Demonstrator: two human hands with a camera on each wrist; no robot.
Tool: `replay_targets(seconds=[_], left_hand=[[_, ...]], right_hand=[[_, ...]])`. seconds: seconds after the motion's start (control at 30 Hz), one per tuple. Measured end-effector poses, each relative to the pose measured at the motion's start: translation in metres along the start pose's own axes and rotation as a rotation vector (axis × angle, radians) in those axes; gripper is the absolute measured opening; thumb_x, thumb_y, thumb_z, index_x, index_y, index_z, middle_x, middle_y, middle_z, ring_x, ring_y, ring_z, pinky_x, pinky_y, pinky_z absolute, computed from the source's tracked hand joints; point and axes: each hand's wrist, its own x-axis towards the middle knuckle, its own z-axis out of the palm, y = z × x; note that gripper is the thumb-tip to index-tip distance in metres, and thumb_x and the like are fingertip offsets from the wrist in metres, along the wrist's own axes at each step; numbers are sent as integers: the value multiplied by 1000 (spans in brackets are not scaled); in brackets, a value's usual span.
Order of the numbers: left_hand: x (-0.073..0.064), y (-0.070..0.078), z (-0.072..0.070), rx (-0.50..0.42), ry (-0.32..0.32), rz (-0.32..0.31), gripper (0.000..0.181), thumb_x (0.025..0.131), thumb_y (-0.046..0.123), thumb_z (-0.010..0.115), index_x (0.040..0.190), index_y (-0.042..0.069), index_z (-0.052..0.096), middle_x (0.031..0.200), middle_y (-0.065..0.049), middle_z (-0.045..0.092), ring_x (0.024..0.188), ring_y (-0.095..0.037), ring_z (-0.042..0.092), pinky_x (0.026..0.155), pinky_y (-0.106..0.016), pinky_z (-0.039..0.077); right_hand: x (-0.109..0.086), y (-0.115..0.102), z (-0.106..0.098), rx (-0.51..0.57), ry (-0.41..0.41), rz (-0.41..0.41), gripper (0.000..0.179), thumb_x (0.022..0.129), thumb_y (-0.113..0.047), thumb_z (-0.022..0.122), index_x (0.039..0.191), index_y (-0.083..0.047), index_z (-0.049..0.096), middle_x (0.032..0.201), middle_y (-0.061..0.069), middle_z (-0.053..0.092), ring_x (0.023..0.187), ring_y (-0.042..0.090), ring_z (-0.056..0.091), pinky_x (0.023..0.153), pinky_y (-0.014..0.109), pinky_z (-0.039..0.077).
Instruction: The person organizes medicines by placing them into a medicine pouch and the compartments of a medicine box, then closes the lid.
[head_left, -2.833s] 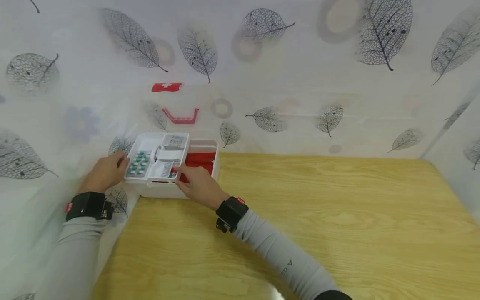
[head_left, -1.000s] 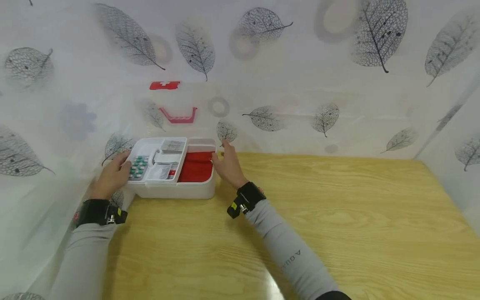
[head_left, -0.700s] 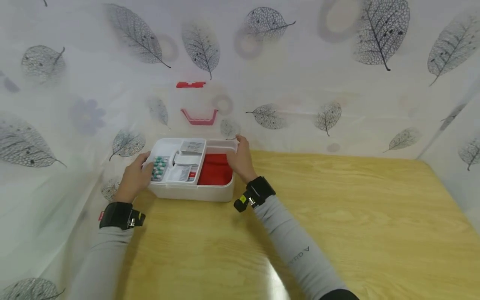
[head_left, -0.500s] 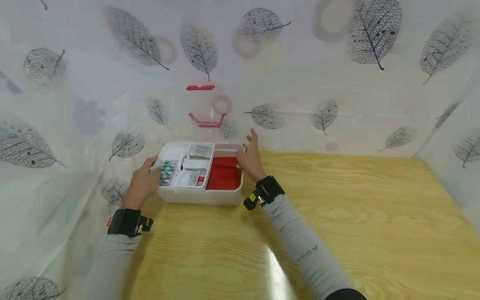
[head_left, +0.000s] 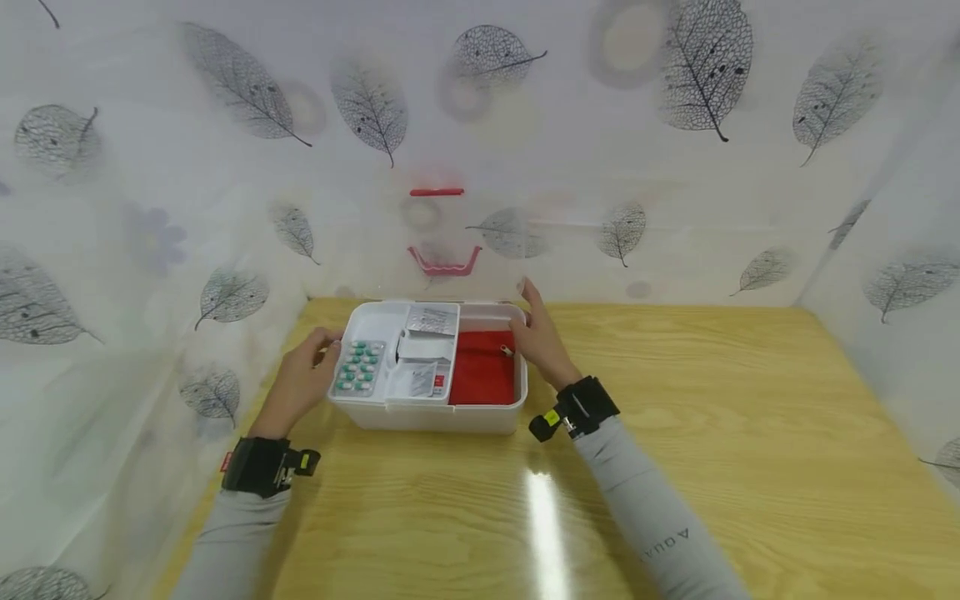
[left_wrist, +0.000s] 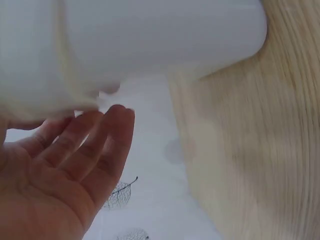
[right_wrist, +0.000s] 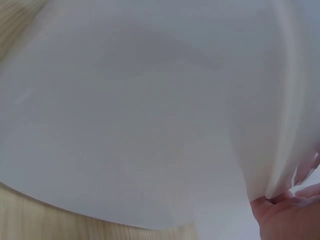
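A white first-aid box (head_left: pixel 431 419) stands on the wooden table. In its left part sits a white tray (head_left: pixel 381 323) with a blister pack (head_left: pixel 360 368) of green-and-white capsules and several small packets (head_left: pixel 415 381); a red zipped pouch (head_left: pixel 480 375) lies on the right. My left hand (head_left: pixel 298 382) grips the box's left end at the rim; the left wrist view shows its fingers below the rim against the wall. At the right end, my right hand (head_left: pixel 546 343) holds the rim, thumb on top and one finger raised. The right wrist view is mostly filled by the box's wall (right_wrist: pixel 125 125).
Behind the box a pink handle (head_left: pixel 445 269) and a red strip (head_left: pixel 437 192) show against the leaf-patterned sheet (head_left: pixel 547 125), apparently on a raised clear lid. The sheet also borders the table (head_left: pixel 697 400) at left and right.
My right hand has left the tray and taken the box's right rim. The box has moved right and toward me between both hands, the handle and red strip shifting with it.
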Motion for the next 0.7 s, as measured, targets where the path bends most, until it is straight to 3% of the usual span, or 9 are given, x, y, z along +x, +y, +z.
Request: replay_targets(seconds=[0.1, 0.23, 0.53, 0.7], left_hand=[[2, 1, 8, -47, -21, 26, 34, 109, 32, 42, 124, 6, 56, 144, -20, 56, 124, -42, 59, 94, -57, 52], [3, 7, 23, -102, -32, 56, 29, 108, 30, 47, 121, 6, 57, 140, -19, 58, 123, -42, 60, 96, -58, 52], [-9, 44, 62, -104, -70, 79, 23, 108, 18, 43, 123, 3, 50, 129, -19, 58, 126, -40, 55, 102, -58, 48], [-15, 57, 77, -128, -97, 91, 20, 107, 17, 44, 121, 4, 50, 129, -18, 57, 127, -39, 55, 102, -58, 48]], right_hand=[[-11, 4, -15, 16, -7, -11, 73, 102, -4, 44, 164, -16, 8, 168, 13, 19, 141, 35, 45, 103, 40, 46], [-24, 8, -34, 42, -7, -32, 72, 102, -3, 44, 164, -20, 12, 166, 13, 23, 136, 39, 49, 106, 52, 46], [-50, 13, -81, -63, 1, -3, 68, 104, -10, 46, 164, -25, 17, 160, 15, 35, 135, 43, 48, 109, 62, 40], [-65, 16, -101, -84, -13, 67, 71, 104, -11, 43, 164, -21, 8, 159, 19, 32, 137, 45, 42, 112, 67, 33]])
